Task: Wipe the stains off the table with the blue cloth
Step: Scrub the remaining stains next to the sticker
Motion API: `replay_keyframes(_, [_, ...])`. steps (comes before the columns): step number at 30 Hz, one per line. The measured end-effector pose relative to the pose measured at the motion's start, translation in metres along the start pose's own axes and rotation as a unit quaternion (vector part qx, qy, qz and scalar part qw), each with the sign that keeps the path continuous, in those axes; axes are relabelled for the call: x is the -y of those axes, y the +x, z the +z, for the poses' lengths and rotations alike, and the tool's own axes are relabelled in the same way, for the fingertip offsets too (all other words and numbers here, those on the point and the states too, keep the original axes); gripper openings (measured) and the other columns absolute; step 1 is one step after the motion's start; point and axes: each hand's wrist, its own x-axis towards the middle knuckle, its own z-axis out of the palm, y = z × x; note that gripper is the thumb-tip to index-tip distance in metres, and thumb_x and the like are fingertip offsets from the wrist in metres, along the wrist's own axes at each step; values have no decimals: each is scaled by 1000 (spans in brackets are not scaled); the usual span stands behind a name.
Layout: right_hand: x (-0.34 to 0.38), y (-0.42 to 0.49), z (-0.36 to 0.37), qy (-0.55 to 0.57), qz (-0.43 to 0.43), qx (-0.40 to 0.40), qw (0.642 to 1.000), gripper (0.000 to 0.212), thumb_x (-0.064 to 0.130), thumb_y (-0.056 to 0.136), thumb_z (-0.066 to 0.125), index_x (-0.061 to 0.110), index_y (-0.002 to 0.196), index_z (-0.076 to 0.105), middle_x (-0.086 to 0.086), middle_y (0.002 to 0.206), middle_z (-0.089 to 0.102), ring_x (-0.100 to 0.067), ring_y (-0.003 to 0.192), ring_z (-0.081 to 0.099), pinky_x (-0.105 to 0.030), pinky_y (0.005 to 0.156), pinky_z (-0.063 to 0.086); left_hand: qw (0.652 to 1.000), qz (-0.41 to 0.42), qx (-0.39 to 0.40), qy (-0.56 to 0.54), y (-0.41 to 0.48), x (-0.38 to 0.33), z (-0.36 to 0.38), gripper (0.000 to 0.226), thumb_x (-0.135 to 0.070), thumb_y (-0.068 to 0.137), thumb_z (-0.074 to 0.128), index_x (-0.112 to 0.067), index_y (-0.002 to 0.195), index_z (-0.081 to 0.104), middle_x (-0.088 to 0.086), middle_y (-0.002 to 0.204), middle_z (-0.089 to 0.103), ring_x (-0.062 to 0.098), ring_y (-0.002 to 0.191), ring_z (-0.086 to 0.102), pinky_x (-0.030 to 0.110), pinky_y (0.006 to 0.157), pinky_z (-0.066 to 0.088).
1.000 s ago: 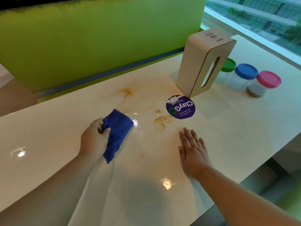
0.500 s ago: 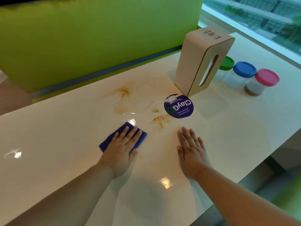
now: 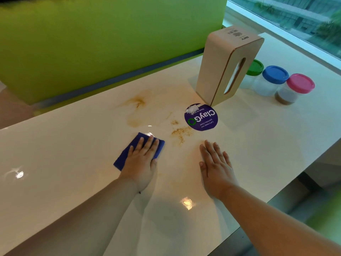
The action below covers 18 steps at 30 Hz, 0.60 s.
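The blue cloth [image 3: 127, 156] lies flat on the white table [image 3: 73, 145], and my left hand [image 3: 143, 159] presses on it with straight fingers. Just past the cloth there is a brown liquid stain [image 3: 137, 103] with a paler smear below it. To the cloth's right lie brown crumbs [image 3: 181, 132]. My right hand [image 3: 215, 163] rests flat on the table, fingers spread, a little nearer than the crumbs and holding nothing.
A round purple sticker [image 3: 202, 118] lies beyond the crumbs. Behind it stands a beige tissue box [image 3: 225, 69]. Three jars with green [image 3: 255, 67], blue [image 3: 275, 74] and pink [image 3: 300, 83] lids stand to its right. A green partition [image 3: 110, 43] lines the far edge.
My left hand went from holding the bunched cloth above the table to pressing it flat on the surface. The right hand has stayed in place.
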Motion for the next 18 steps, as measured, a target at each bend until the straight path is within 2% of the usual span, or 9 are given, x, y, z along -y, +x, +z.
replay_keyframes(4, [0, 1, -2, -7, 4, 19, 1000, 54, 41, 100, 10, 30, 150, -4, 10, 156, -16, -11, 141, -24, -31, 114, -13, 993, 107, 48, 7, -5, -7, 2, 59, -49, 84, -1, -42, 141, -11, -25, 148, -18, 6, 142, -16, 35, 116, -7])
replay_keyframes(8, [1, 0, -3, -5, 2, 17, 1000, 54, 40, 100, 10, 30, 151, -4, 10, 156, -16, -11, 141, -24, -31, 114, -13, 998, 35, 40, -27, 3, 0, -5, 52, -34, 99, 20, -38, 145, -4, -21, 154, -12, 8, 143, -15, 38, 118, -6])
replay_keyframes(10, [1, 1, -3, -4, 2, 19, 1000, 54, 41, 100, 10, 29, 151, -4, 10, 156, -16, -11, 140, -24, -31, 114, -13, 997, 52, 51, -40, -8, -5, -2, 51, -36, 98, 17, -40, 145, -4, -23, 152, -12, 5, 141, -18, 39, 118, -7])
replay_keyframes(14, [1, 1, -3, -7, 4, 24, 1000, 54, 42, 100, 10, 30, 151, -5, 10, 156, -17, -12, 141, -24, -31, 114, -13, 988, 134, 72, -23, -40, -4, 8, 50, -42, 95, 11, -45, 142, -7, -29, 148, -17, -2, 137, -23, 29, 115, -13])
replay_keyframes(18, [0, 1, -3, -3, 2, 20, 1000, 54, 41, 100, 10, 29, 151, -4, 10, 156, -16, -11, 141, -23, -31, 115, -13, 996, 72, 39, -18, -24, 4, 2, 49, -43, 95, 9, -44, 140, -11, -27, 147, -19, 1, 137, -22, 35, 118, -8])
